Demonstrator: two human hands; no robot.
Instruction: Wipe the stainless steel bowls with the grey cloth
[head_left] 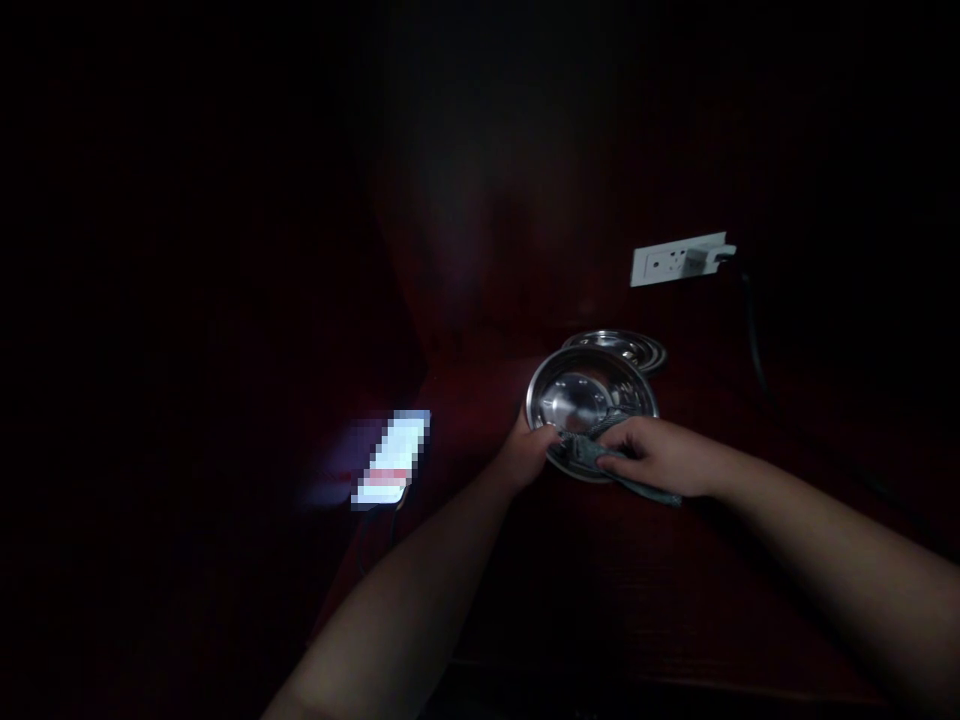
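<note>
The scene is very dark. My left hand (529, 452) grips the near left rim of a shiny steel plate (581, 395), which is tilted up toward me. My right hand (656, 455) is closed on a grey cloth (600, 455) pressed against the plate's near edge; a corner of the cloth hangs out under my wrist. A second steel plate (626, 345) lies flat just behind the first one.
Everything rests on a dark red wooden surface (600, 580). A lit phone screen (391, 460) glows to the left. A white wall socket (675, 262) with a plug and a black cable (754, 330) sits at the back right.
</note>
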